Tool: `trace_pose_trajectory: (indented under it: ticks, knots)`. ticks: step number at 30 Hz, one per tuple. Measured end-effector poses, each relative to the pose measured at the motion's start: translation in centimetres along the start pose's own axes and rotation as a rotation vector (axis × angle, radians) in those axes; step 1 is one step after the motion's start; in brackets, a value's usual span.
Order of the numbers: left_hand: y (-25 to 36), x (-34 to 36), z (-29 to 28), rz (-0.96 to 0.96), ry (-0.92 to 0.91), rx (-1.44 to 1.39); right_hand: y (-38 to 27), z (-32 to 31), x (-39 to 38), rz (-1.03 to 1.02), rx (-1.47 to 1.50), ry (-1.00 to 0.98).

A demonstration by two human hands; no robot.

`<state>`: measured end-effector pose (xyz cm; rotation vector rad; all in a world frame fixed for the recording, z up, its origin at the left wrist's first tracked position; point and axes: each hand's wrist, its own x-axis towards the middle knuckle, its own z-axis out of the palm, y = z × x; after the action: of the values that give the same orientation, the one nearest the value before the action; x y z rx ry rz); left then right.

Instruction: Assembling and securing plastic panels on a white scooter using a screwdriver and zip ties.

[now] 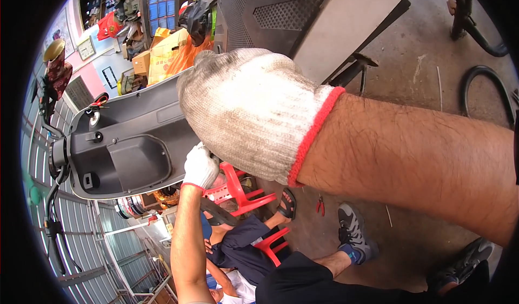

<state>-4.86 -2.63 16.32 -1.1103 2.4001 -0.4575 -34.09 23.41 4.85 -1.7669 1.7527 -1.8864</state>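
Observation:
A grey plastic scooter panel (pixel 139 163) with a moulded glove-box lid stretches from the handlebar stem toward my hands. My left hand (pixel 201 167), in a white knit glove with a red cuff, is closed on the panel's edge at its lower corner. Close to the camera, my right hand (pixel 243 109) wears a matching, dirt-smudged glove and covers the panel's near end. Its fingers curl down out of sight, so what they grip is hidden. An ignition key lock (pixel 98 137) shows on the panel.
Handlebars (pixel 54 220) stand at the far left. Black textured plastic (pixel 286 14) lies beyond my right hand. A seated person (pixel 243 250) is below, near a red plastic chair (pixel 238 193). Red-handled pliers (pixel 320 205) lie on the floor. Cardboard boxes (pixel 141 63) are stacked behind.

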Motion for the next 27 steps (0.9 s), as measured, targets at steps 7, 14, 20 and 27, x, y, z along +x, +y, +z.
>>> trace_pose_trajectory:
  ticks: [7,14,20,27]
  knots:
    - [-0.1,-0.3,-0.2,0.109,0.032,0.186,0.1,0.0,-0.1,-0.009,0.0,-0.013]
    - [1.8,-0.8,-1.1,0.191,0.037,0.316,0.1,0.1,-0.2,-0.016,-0.003,-0.037]
    - [4.3,-2.0,-1.8,0.148,0.075,0.333,0.2,0.5,0.1,-0.034,-0.037,-0.09]
    - [7.3,-9.3,0.5,0.228,0.562,-0.133,-0.8,-0.2,2.3,0.018,-0.131,-0.368]
